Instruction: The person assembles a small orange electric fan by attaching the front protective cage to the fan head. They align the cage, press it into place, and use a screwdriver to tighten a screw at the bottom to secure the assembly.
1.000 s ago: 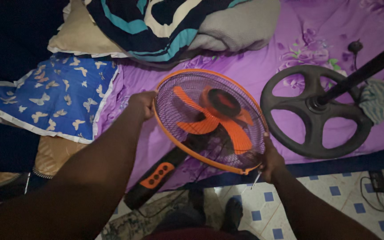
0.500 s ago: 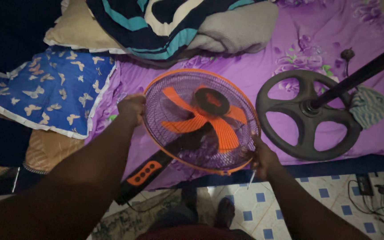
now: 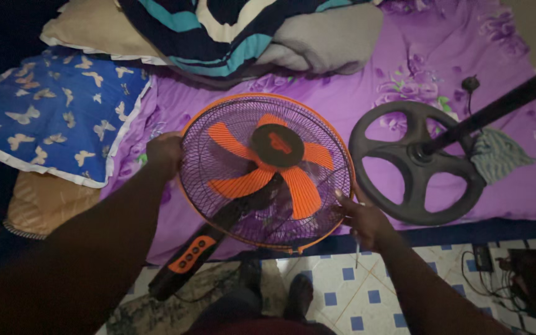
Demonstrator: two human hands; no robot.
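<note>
Both hands steady the round orange-rimmed purple wire fan guard over the bed: left hand and right hand grip opposite rims, keeping it level.

You're looking down at a round fan head, its wire grille dark with an orange rim, tilted so the face turns up toward you. Inside sit orange blades around a black hub with an orange centre. From about 7 o'clock of the grille a black body with an orange button panel slants down past the bed's edge. A thin metal tool hangs at 4 o'clock of the rim
</note>
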